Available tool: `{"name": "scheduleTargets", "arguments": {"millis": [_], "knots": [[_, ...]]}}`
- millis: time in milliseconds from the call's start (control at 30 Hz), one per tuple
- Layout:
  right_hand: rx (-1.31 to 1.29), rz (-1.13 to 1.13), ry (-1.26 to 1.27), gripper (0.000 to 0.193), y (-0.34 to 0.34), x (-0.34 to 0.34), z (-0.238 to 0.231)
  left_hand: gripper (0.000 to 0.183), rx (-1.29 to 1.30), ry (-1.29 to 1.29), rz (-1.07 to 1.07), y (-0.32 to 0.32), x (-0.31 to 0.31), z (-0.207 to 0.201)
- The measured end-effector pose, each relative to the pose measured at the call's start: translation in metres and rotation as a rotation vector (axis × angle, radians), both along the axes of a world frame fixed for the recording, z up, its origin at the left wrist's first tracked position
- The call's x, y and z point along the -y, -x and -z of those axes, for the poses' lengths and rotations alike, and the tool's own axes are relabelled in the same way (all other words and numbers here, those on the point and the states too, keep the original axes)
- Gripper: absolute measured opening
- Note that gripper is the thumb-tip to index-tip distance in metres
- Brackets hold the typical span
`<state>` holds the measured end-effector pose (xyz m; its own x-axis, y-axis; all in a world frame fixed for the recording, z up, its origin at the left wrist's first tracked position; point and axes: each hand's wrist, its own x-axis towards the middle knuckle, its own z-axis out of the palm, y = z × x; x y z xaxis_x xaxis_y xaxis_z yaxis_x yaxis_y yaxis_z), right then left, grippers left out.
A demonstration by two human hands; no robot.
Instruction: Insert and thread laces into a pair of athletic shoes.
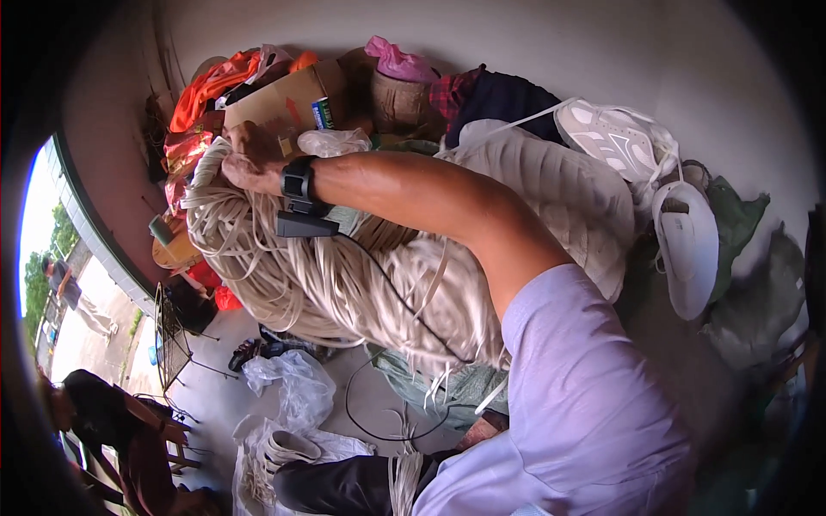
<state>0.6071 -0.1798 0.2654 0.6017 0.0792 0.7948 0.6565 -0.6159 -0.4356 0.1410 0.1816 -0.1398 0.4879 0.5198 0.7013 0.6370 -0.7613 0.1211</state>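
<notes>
My right arm reaches across from the right, a black strap and a small black device on its wrist. At the far left end of a big bundle of cream flat strips (284,267), my right hand (252,159) is closed around a tightly gathered part of the strips. The bundle hangs in long loops toward my lap, its nearer part blurred. A thin black cable runs down from the wrist device over the strips. My left hand does not show; a small reddish-brown patch beside my lap is too hidden to make out.
Behind stand a cardboard box (280,107), a pink bag (400,62) and orange cloth. White shoes (686,236) lie at right beside a large pale wrapped bundle (551,185). Clear plastic bags (297,391) lie on the floor. At left are a wire rack, a seated person and someone outdoors.
</notes>
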Motion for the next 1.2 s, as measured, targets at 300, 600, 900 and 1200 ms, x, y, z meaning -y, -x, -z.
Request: {"name": "scheduleTargets", "arguments": {"millis": [300, 600, 900, 1200], "knots": [[0.102, -0.293, -0.121, 0.026, 0.013, -0.022, -0.001, 0.023, -0.019, -0.025, -0.054, 0.017, -0.021, -0.004], [0.227, -1.52, -0.17, 0.03, 0.03, -0.109, -0.068, 0.019, -0.02, 0.08, -0.127, 0.075, -0.041, -0.001], [1.255, -0.766, 0.353, 0.026, 0.06, -0.208, -0.146, 0.01, 0.13, 0.107, -0.127, 0.091, -0.022, -0.016], [0.627, -1.053, 0.321, 0.034, 0.118, -0.323, -0.113, 0.006, 0.203, 0.128, -0.171, 0.125, 0.006, -0.028]]}}
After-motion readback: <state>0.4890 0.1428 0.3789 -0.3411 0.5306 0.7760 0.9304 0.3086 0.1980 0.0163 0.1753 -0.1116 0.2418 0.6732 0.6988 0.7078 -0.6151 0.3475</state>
